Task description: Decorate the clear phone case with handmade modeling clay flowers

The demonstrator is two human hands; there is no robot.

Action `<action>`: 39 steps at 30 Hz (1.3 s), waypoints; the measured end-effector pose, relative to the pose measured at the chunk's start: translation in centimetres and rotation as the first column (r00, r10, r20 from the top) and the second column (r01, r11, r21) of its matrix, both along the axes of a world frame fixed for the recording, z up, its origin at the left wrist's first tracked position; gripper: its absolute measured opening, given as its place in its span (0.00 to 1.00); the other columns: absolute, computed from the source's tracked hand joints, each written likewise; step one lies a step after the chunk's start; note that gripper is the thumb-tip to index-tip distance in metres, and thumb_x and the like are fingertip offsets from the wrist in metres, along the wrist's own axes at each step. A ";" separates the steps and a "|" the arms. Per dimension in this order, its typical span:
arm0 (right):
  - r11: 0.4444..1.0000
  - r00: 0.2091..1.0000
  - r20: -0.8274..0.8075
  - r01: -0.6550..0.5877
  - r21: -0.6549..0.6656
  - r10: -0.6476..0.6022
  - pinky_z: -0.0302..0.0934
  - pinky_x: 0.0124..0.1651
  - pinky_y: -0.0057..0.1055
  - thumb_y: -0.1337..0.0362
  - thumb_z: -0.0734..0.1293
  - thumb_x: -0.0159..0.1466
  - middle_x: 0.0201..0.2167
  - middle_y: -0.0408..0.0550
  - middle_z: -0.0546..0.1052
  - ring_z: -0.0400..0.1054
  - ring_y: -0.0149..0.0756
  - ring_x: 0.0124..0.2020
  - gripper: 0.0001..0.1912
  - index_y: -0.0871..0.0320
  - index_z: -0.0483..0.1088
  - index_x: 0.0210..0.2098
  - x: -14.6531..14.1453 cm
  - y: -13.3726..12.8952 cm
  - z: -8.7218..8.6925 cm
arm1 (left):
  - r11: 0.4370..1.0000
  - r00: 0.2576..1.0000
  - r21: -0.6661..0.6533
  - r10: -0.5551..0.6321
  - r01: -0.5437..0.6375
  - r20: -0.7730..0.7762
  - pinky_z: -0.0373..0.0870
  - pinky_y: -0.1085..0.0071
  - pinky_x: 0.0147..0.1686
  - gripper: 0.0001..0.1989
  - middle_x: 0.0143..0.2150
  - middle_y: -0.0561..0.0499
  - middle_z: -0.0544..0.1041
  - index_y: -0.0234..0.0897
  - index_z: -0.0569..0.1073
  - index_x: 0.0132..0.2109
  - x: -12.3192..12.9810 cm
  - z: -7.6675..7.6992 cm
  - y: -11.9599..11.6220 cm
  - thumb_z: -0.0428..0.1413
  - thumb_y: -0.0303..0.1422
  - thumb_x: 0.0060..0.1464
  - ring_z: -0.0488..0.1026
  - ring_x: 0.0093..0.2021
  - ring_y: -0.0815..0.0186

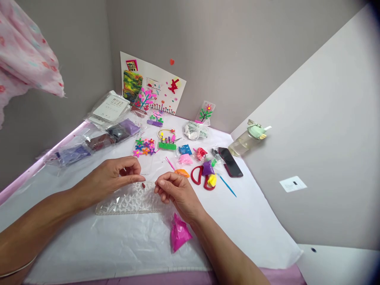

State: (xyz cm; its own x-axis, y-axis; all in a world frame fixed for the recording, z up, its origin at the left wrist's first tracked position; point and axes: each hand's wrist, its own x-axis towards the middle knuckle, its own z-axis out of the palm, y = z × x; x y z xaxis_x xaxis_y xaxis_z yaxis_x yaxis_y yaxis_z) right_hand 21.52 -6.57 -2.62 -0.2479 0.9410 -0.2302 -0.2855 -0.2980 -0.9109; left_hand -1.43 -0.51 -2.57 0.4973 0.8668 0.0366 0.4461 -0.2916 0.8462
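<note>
My left hand (123, 174) hovers over the left part of a clear textured plastic tray (130, 203). Its fingers curl loosely, with a gap to the outstretched thumb and nothing visible between them. Just below that thumb tip shows a tiny reddish-brown piece of clay (143, 185); whether it touches the thumb I cannot tell. Over the tray's right end, my right hand (178, 194) has thumb and forefinger pinched together, hiding anything between them. Near my right wrist lies a bag of bright pink clay (180, 233). A clear flat sheet (146, 164) lies beyond my hands.
Beyond my right hand lie red-handled scissors (196, 175), a blue stick tool (228, 185), small clay bags such as a purple one (208, 168), and a phone (230, 162). Clay flower panels (144, 146) stand behind. Larger bags (73, 154) line the left edge. A bottle (242, 144) stands right.
</note>
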 end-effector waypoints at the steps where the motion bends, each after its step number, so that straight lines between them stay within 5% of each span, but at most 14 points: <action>1: 1.000 1.000 0.001 -0.001 0.003 0.001 0.54 0.25 0.24 0.50 0.81 0.56 0.27 0.42 0.79 0.63 0.23 0.21 0.18 0.58 0.77 0.31 0.0 0.0 0.0 | 1.000 1.000 0.001 -0.008 0.008 -0.028 0.61 0.72 0.28 0.19 0.26 0.57 0.68 0.40 0.72 0.30 -0.1 -0.1 0.1 0.58 0.49 0.61 0.65 0.28 0.67; 4: 1.000 0.999 0.041 -0.003 0.020 0.002 0.54 0.25 0.24 0.50 0.80 0.57 0.27 0.42 0.79 0.63 0.24 0.21 0.18 0.58 0.77 0.31 0.0 0.0 -0.1 | 0.994 0.993 -0.033 -0.103 0.101 -0.062 0.63 0.72 0.30 0.19 0.29 0.55 0.73 0.40 0.77 0.34 -0.3 -0.4 0.4 0.55 0.49 0.65 0.67 0.29 0.66; 9: 0.997 0.982 0.188 -0.019 0.075 0.005 0.57 0.28 0.26 0.52 0.77 0.59 0.27 0.42 0.78 0.64 0.26 0.23 0.15 0.59 0.77 0.31 -0.1 -0.1 0.2 | 0.977 0.979 -0.102 -0.195 0.189 -0.055 0.72 0.69 0.45 0.13 0.44 0.51 0.83 0.44 0.81 0.44 -0.6 -0.5 0.8 0.55 0.43 0.64 0.79 0.45 0.59; 20: 0.994 0.972 0.232 -0.064 0.084 0.043 0.59 0.31 0.27 0.53 0.76 0.59 0.28 0.43 0.78 0.65 0.27 0.25 0.14 0.59 0.77 0.32 -0.1 -0.2 0.4 | 0.968 0.973 -0.175 -0.201 0.180 -0.112 0.71 0.69 0.44 0.14 0.41 0.53 0.83 0.44 0.79 0.41 -0.6 -0.3 0.6 0.55 0.47 0.64 0.78 0.43 0.59; 32: 0.992 0.965 0.260 -0.052 0.112 0.021 0.60 0.32 0.28 0.52 0.75 0.62 0.27 0.42 0.75 0.65 0.30 0.28 0.14 0.57 0.78 0.32 -0.3 -0.3 0.2 | 0.992 0.982 -0.077 -0.115 0.104 -0.153 0.58 0.70 0.27 0.22 0.26 0.55 0.71 0.42 0.77 0.33 -1.0 -0.5 0.4 0.54 0.53 0.65 0.66 0.28 0.64; 39: 0.992 0.972 0.233 -0.058 0.109 0.031 0.64 0.36 0.29 0.57 0.76 0.59 0.29 0.42 0.77 0.67 0.30 0.29 0.10 0.57 0.80 0.35 -0.2 -0.2 0.0 | 0.980 0.986 -0.113 -0.167 0.164 -0.019 0.72 0.67 0.45 0.12 0.41 0.53 0.82 0.43 0.79 0.41 -0.6 0.1 0.2 0.56 0.43 0.64 0.78 0.44 0.59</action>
State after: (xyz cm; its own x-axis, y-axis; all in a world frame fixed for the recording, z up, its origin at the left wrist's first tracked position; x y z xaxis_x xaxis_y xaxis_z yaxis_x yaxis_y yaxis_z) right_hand 21.34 -6.72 -2.59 -0.2430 0.9537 -0.1772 -0.0527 -0.1954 -0.9793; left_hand -1.99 -0.27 -2.48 0.6340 0.7701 -0.0705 0.4231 -0.2691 0.8652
